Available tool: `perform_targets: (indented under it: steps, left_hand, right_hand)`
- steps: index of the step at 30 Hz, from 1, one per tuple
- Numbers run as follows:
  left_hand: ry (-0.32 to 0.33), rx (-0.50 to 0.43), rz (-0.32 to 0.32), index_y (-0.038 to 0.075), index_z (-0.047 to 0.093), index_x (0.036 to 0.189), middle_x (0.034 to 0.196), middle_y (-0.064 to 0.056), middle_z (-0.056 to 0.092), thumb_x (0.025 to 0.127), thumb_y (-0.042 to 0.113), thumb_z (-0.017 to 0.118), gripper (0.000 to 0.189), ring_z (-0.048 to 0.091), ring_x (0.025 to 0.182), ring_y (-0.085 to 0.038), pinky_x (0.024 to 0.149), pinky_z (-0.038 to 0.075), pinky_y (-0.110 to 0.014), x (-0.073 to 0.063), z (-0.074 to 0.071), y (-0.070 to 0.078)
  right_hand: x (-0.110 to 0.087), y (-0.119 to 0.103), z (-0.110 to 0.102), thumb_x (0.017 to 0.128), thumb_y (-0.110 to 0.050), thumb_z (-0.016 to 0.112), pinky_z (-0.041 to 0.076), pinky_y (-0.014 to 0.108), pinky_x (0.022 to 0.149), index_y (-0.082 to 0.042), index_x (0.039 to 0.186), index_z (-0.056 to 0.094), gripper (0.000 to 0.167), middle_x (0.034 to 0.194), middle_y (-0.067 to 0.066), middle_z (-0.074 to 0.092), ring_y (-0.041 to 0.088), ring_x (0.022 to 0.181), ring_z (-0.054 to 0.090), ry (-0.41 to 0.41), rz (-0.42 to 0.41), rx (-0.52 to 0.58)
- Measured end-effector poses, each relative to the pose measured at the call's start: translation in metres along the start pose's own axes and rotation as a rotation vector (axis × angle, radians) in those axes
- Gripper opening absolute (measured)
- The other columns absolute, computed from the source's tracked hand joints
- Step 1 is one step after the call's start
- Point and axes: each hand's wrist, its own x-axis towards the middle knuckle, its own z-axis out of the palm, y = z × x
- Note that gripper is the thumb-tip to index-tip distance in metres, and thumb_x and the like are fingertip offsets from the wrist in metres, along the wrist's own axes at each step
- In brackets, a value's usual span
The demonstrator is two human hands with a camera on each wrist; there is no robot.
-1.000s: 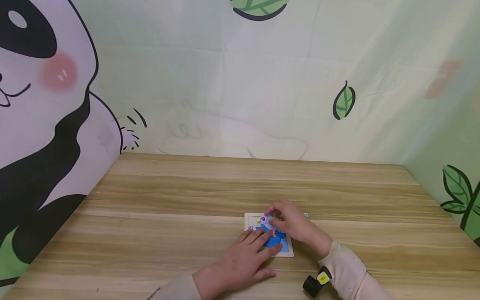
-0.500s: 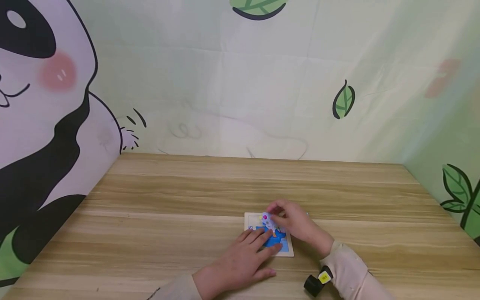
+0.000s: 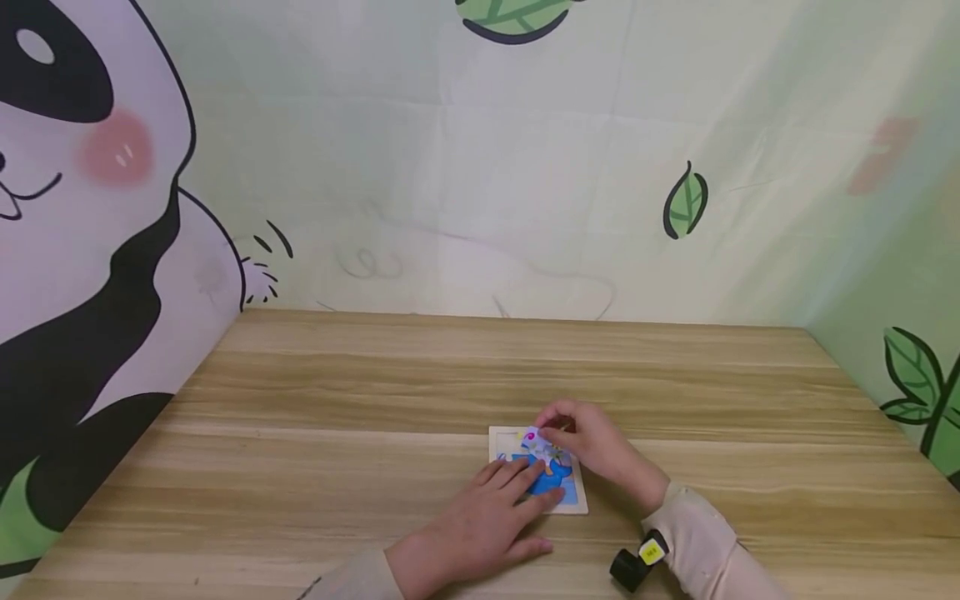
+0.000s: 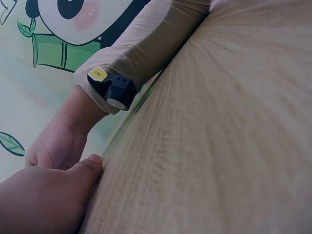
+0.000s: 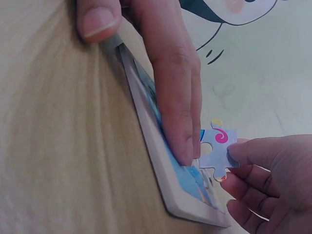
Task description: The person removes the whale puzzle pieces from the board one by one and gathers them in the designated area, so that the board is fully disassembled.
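Observation:
A small jigsaw puzzle with a pale wooden frame (image 3: 492, 446) and a blue picture lies on the table. My left hand (image 3: 480, 521) rests on its near left part, fingers stretched over the picture. Thumb and fingers of my right hand (image 3: 600, 442) pinch a puzzle piece (image 5: 214, 151) above the far part of the frame. The piece is pale lilac with a pink swirl and yellow-tipped tabs, and stands tilted up off the board in the right wrist view. In the left wrist view the puzzle is hidden behind my left hand (image 4: 48, 195).
The wood-grain table (image 3: 337, 392) extends around the puzzle on all sides. Behind it hangs a pale green backdrop (image 3: 420, 192) printed with leaves and a panda (image 3: 75, 208). A black wrist camera (image 3: 628, 570) with a yellow label sits at my right cuff.
My right hand has shifted slightly to the right, and the pinched puzzle piece has turned and tilted a little. The left hand has stayed in place on the puzzle.

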Motion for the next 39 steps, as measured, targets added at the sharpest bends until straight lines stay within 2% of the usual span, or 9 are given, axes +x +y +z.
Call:
perform_targets:
  steps: [6,13,20,29,39]
  left_hand:
    - [0.004,0.003,0.004,0.029,0.039,0.147,0.153,-0.006,0.04,0.099,0.058,0.031,0.057,0.037,0.141,-0.024,0.113,0.035,-0.044,0.001,0.001,0.001]
    - [0.011,0.006,-0.002,0.029,0.039,0.147,0.153,-0.005,0.04,0.099,0.059,0.03,0.057,0.036,0.142,-0.023,0.113,0.035,-0.044,0.001,0.004,0.001]
    - [0.05,0.026,0.004,0.028,0.041,0.146,0.151,-0.006,0.042,0.099,0.058,0.033,0.056,0.039,0.139,-0.024,0.112,0.036,-0.044,0.0,0.005,0.001]
    - [0.0,-0.015,-0.012,0.03,0.037,0.148,0.154,-0.005,0.037,0.099,0.059,0.028,0.058,0.035,0.142,-0.024,0.114,0.033,-0.044,0.001,0.004,0.0]
    - [0.024,-0.013,0.001,0.028,0.039,0.147,0.153,-0.006,0.038,0.099,0.057,0.031,0.057,0.039,0.14,-0.025,0.113,0.035,-0.044,0.0,0.003,0.0]
  right_hand:
    - [-0.001,0.0,-0.006,0.092,-0.006,0.061,0.049,0.021,0.075,-0.006,0.099,0.067,0.009,0.095,0.008,0.069,0.014,0.084,0.058,-0.004,-0.001,0.041]
    - [0.001,0.001,-0.015,0.093,-0.008,0.06,0.049,0.021,0.073,-0.006,0.098,0.068,0.01,0.093,0.007,0.069,0.012,0.082,0.058,-0.016,0.012,0.039]
    - [0.001,-0.002,-0.029,0.094,-0.009,0.06,0.05,0.022,0.07,-0.004,0.1,0.067,0.011,0.094,0.01,0.068,0.015,0.082,0.057,-0.036,0.006,0.045]
    - [0.001,-0.003,-0.049,0.093,-0.007,0.06,0.05,0.022,0.073,-0.004,0.097,0.069,0.01,0.092,0.008,0.068,0.013,0.082,0.057,-0.045,0.0,-0.001]
    - [-0.001,0.003,-0.071,0.091,-0.003,0.061,0.049,0.02,0.069,0.0,0.095,0.069,0.01,0.09,0.01,0.069,0.011,0.077,0.056,-0.065,-0.047,-0.03]
